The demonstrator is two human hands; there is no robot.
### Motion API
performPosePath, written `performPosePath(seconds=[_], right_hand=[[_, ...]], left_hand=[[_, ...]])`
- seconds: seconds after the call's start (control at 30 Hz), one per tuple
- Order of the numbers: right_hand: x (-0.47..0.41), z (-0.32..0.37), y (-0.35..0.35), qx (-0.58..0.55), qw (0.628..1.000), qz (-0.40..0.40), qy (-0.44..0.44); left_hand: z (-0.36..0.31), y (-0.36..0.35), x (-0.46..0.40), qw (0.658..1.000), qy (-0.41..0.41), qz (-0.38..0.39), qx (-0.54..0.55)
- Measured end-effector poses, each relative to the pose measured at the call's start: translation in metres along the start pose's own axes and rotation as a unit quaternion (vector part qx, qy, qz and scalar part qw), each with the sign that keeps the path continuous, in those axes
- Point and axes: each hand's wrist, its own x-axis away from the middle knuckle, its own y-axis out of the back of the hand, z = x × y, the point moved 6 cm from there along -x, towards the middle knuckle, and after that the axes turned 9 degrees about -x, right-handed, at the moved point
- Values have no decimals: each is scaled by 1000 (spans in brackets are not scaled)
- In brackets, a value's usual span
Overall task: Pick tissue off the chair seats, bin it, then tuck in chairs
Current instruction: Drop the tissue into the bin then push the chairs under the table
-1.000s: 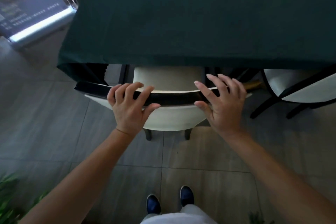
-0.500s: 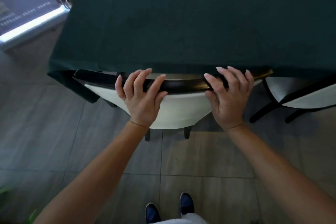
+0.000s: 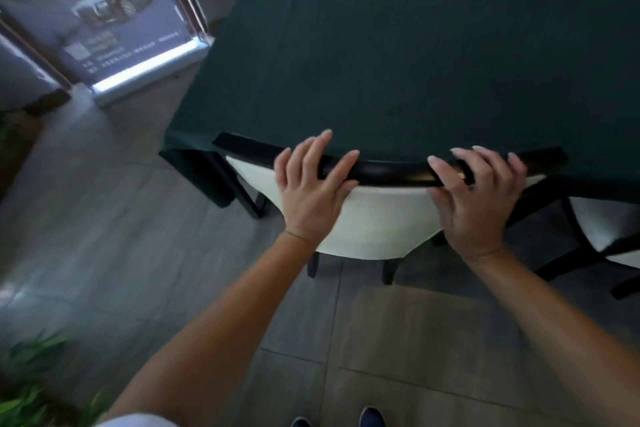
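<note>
Chair now pushed further in, top rail over the table's near edge. Left hand and right hand lie spread on the rail, fingers straight. Second chair at right. No tissue visible.

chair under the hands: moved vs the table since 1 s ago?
Yes. The chair went forward under the table: its seat showed before, now the top rail meets the cloth edge.

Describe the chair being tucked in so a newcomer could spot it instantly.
Find the table under the dark green tablecloth. At its near edge stands a white-backed chair with a black curved top rail. Unlike the chair to its right, both hands, left and right, rest on its rail.
</note>
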Motion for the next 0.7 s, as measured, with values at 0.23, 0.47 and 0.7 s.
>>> performPosePath(seconds=[0.23,0.47,0.7], right_hand=[[-6,-81,11,4,999,53,1],[-23,-51,-26,-11,999,20,-28],[-66,-39,-62,-5,999,-6,-34]], left_hand=[[-68,-32,-9,999,19,-16,-23],[-14,-50,-29,1000,10,-8,-21],[29,-75,-72,1000,-1,-7,-5]])
